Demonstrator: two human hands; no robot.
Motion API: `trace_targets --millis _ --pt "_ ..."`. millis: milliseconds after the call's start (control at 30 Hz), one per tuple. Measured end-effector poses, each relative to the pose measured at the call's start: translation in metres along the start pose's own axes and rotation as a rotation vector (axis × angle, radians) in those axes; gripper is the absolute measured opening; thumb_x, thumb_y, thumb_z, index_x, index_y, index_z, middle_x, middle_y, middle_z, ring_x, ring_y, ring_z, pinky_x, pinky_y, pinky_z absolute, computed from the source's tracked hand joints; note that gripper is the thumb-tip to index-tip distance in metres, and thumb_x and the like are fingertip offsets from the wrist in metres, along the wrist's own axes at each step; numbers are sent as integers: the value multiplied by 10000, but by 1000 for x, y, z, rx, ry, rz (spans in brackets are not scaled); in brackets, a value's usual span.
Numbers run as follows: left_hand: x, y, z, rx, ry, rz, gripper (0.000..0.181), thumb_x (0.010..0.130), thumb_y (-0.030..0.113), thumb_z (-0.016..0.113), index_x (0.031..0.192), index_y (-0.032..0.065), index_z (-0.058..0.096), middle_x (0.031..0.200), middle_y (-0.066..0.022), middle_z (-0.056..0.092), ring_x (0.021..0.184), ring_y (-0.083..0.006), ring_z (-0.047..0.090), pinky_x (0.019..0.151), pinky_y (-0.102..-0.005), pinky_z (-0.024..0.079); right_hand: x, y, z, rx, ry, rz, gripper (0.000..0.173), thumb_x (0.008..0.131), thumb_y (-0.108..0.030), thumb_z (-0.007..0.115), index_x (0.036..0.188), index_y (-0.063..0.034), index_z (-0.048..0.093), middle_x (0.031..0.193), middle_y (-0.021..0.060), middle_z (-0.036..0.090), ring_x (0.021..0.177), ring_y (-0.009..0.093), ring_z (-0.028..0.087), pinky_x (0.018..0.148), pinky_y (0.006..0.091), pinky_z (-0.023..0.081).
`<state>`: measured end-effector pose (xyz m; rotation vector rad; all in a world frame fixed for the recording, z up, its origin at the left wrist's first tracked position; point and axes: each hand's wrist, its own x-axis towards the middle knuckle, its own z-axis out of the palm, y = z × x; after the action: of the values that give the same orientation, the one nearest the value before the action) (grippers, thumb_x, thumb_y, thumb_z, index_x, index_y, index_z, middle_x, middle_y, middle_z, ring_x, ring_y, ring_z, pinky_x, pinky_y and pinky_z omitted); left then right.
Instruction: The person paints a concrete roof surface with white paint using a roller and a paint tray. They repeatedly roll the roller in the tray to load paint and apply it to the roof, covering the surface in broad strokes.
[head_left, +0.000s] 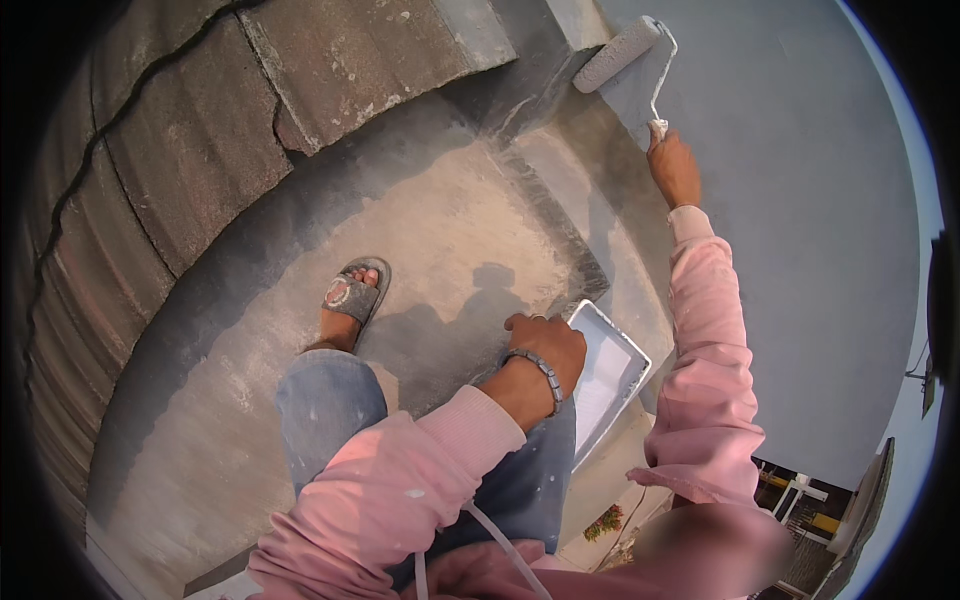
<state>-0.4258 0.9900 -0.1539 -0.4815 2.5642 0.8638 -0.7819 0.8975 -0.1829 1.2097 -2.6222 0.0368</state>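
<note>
My right hand (674, 169) is closed around the handle of a paint roller (616, 54) at the top right. The roller's pale, nubby sleeve lies against the grey wall (787, 225), at the corner by a ledge. Its white wire frame bends down to my grip. My left hand (546, 351), wearing a bracelet of dark blocks (545, 372), is over my knee with its fingers bent. Beside it sits a white-rimmed paint tray (609, 375) holding pale paint. My hand overlaps the tray's near-left side, and whether it grips the rim is hidden.
Ribbed roof tiles (187, 142) with a black cable (82, 169) rise on the left. I am on a concrete ledge (450, 217); my sandalled foot (357, 292) rests there. Beyond its right edge, plants (604, 523) and buildings appear far below.
</note>
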Motion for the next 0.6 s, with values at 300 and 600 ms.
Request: trace_targets --millis 300,600 --pt "8 5 7 -16 -26 73 407 966 379 662 1188 39 666 1116 -208 690 1059 -384 699 901 -480 566 -31 42 -27 30 -84 30 572 1073 -513 389 1122 -9 652 1069 254 715 1006 476 678 863 560 537" --pt "1 15 -5 -1 -43 94 412 982 367 652 1214 27 647 1107 -218 681 1053 -395 698 906 -471 566 -229 232 -47 -189 -133 315 514 1071 -520 415 1139 -40 584 913 292 706 874 511 675 750 610 523"
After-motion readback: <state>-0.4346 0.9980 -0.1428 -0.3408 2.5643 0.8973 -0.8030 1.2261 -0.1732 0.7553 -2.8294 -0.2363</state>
